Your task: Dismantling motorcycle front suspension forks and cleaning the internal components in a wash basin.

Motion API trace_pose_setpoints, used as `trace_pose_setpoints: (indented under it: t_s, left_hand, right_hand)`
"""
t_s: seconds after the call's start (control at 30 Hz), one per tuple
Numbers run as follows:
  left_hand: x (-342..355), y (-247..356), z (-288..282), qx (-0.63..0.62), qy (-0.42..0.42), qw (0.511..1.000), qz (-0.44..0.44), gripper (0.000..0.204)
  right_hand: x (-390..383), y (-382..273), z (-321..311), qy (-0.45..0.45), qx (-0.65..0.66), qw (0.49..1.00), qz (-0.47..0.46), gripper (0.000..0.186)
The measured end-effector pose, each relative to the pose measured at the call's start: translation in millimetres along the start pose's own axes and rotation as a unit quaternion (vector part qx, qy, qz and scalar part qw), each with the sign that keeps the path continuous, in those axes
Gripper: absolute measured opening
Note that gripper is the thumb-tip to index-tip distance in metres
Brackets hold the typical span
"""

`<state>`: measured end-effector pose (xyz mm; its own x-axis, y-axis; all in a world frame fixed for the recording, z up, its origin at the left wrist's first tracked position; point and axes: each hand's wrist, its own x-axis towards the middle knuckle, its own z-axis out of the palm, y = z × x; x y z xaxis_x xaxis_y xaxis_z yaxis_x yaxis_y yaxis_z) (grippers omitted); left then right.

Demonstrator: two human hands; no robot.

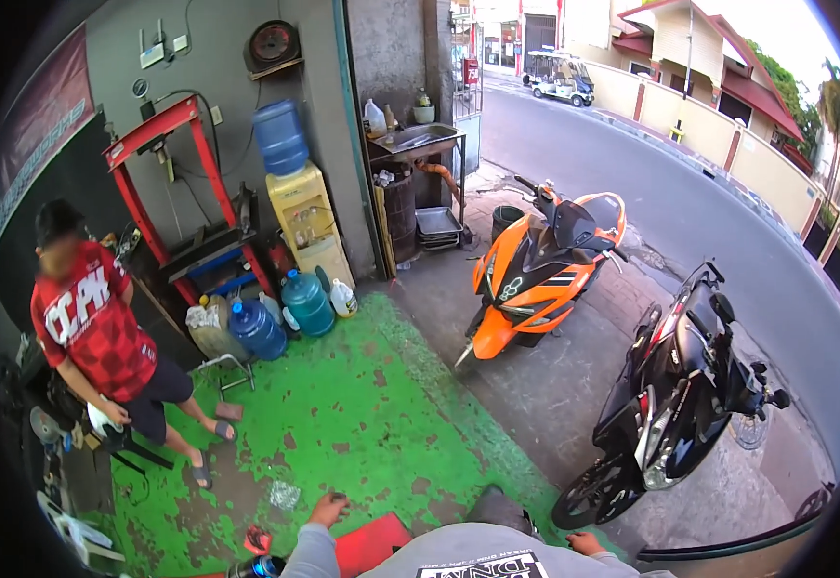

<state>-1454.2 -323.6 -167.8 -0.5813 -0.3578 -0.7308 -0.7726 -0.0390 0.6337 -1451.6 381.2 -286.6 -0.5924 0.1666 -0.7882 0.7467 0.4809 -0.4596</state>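
Observation:
My left hand [328, 510] is held out low in front of me, past the grey sleeve. Its fingers are curled together, with a small dark bit at the fingertips that I cannot make out. Just beside it lies a flat red surface [374, 545], partly hidden by my body. On the green floor, a crumpled clear plastic bag [284, 495] and a small red-and-black item [258, 539] are near this hand. My right hand [586, 543] hangs by my right side, close to the black motorcycle's front wheel [601, 491]; its fingers are mostly hidden.
A person in a red shirt [102, 323] stands at the left, holding something white. An orange scooter [536, 279] and a black motorcycle [675, 385] are parked at the right. Blue water jugs [307, 303], a yellow water dispenser [304, 217] and a red press frame [165, 144] line the wall.

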Motion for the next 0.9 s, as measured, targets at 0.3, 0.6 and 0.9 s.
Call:
trace_pose_setpoints:
  t_s: [0.3,0.6,0.9]
  left_hand:
    - [55,62,-20,0.000,0.014,1.000,0.016,0.038]
    - [72,5,-34,0.254,-0.130,0.954,0.090,0.037]
    - [162,59,-67,0.344,-0.159,0.862,0.337,0.038]
  right_hand:
    - [51,-113,33,-0.034,-0.161,0.984,0.063,0.047]
    - [157,-420,26,0.099,-0.108,0.959,-0.244,0.033]
    - [198,-479,26,0.110,-0.072,0.961,-0.242,0.030]
